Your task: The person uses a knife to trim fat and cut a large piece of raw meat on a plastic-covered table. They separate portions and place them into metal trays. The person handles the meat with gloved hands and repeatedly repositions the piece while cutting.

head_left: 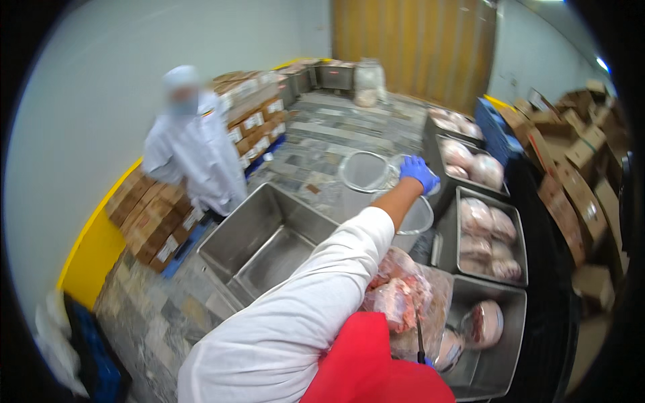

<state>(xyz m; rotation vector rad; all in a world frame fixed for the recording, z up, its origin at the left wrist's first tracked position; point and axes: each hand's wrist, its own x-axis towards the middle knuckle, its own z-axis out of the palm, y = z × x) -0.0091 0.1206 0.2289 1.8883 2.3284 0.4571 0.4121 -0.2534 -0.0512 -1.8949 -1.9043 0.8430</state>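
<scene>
My left hand (418,175), in a blue glove, reaches out over the lined bins with its fingers apart. Clear plastic lies below it, and I see nothing firmly in its grip. The white-sleeved arm crosses the middle of the view. Close to my body, a piece of raw meat (395,295) rests on a cutting board (438,295). A knife (421,346) with a dark handle points into the meat. Only a bit of blue glove shows of my right hand (428,362), closed at the knife handle; the red apron (366,363) hides the rest.
An empty steel tub (252,269) stands left. Clear-lined bins (363,172) stand ahead. Steel tubs (492,192) of wrapped meat line the right, beside heaped cardboard boxes (571,174). A person in a white coat (195,158) stands left near stacked cartons (259,124).
</scene>
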